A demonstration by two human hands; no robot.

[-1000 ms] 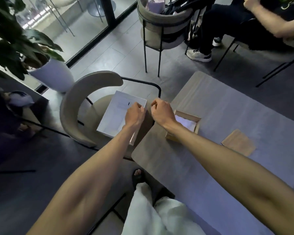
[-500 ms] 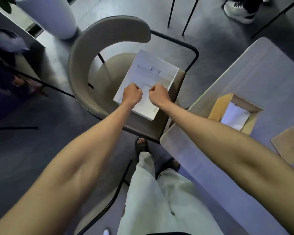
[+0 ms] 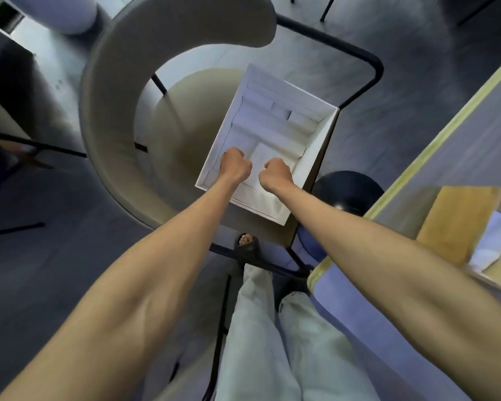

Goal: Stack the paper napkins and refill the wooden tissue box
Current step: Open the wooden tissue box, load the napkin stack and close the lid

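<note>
White napkins (image 3: 269, 157) lie under the fisted left hand (image 3: 235, 166) and right hand (image 3: 274, 174); grip unclear.

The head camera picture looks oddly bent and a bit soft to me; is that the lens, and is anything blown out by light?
Head view: the wide lens bows the table edge and makes the forearms loom large; the wooden tissue box at the right edge is smeared; the white box on the chair is bright, its napkins nearly featureless around the left hand and right hand.
</note>
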